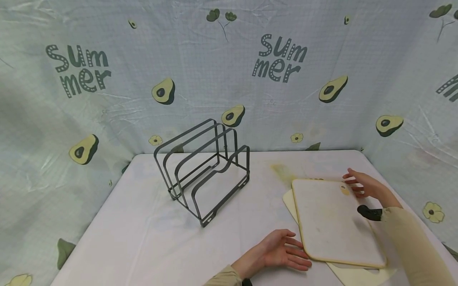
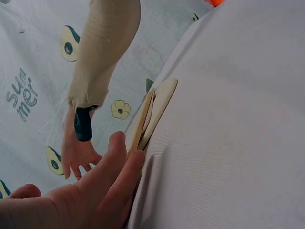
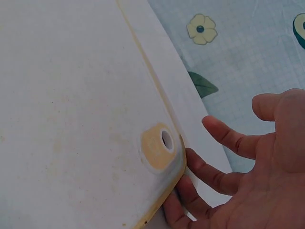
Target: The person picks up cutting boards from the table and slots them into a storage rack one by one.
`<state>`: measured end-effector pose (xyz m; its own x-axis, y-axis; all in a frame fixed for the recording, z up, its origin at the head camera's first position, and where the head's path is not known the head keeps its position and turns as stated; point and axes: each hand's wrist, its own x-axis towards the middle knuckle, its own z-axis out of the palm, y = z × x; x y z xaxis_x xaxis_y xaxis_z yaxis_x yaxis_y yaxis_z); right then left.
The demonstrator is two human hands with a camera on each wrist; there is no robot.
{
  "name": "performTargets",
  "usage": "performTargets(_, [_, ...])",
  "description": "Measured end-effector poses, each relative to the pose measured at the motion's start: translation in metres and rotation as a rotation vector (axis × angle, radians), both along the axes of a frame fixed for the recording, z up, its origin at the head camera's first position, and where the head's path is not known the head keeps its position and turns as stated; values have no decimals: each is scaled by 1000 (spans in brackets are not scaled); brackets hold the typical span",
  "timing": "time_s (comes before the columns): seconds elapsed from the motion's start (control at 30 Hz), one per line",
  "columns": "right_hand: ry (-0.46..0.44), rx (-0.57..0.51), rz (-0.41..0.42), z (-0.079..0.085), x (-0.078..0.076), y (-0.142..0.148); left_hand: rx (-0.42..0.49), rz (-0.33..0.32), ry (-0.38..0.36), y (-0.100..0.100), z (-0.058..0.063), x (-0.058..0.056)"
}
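A white cutting board (image 1: 332, 222) with a yellowed edge lies at the right, on top of a cream-coloured board (image 1: 358, 275) that sticks out at its left and near sides. My left hand (image 1: 282, 252) is at the near left corner of the upper board, palm turned toward it, fingers extended. In the left wrist view its fingertips (image 2: 136, 160) are right at the edges of the stacked boards. My right hand (image 1: 365, 184) is at the far right corner, beside the hanging hole (image 3: 167, 139). Its spread, slightly bent fingers (image 3: 217, 179) touch the board's rim from outside.
A dark metal rack (image 1: 224, 195) with several upright loops stands left of the boards on the white-covered table (image 1: 143, 222). A printed cloth (image 1: 200, 55) hangs behind and along the sides. A yellow stain (image 1: 282, 172) marks the tablecloth behind the boards.
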<state>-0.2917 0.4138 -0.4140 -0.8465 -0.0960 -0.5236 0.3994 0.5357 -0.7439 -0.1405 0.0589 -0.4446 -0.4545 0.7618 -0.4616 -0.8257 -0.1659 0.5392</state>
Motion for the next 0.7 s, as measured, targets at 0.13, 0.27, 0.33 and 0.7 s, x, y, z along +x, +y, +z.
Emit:
performTargets(0.13, [-11, -1, -10, 2, 1, -2, -12, 10, 0, 1, 0, 0])
performTargets(0.27, [-23, -14, -22, 5, 2, -3, -21, 23, -2, 1, 0, 1])
performTargets(0.33, [-22, -19, -24, 5, 2, -2, -20, 32, -11, 0, 1, 1])
performTargets(0.7, [-13, -87, 1, 8, 7, 9, 20, 63, 14, -17, 12, -6])
